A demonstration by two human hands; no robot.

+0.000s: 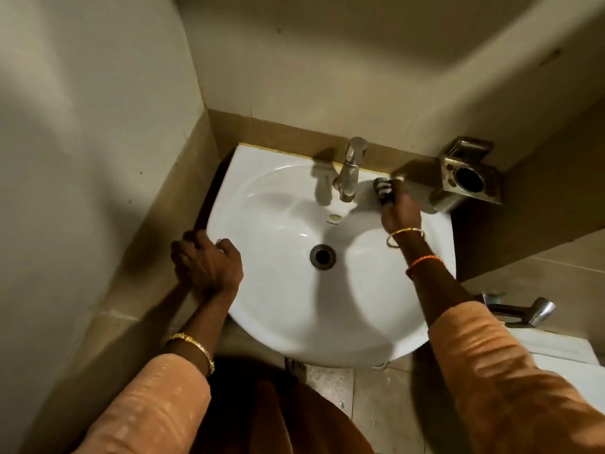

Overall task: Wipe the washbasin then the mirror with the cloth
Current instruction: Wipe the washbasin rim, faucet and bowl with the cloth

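A striped grey-and-white cloth (383, 190) is gripped in the curled fingers of the right hand (400, 211) and pressed onto the back right ledge of the white ceramic washbasin (278, 299), just beside the steel tap (349, 173). The left hand (205, 262) is rested on the basin's left rim, its fingers bent over the edge and holding nothing else. A square steel wall-mounted holder (466, 176) is seen right of the cloth. The mirror is not shown in the head view.
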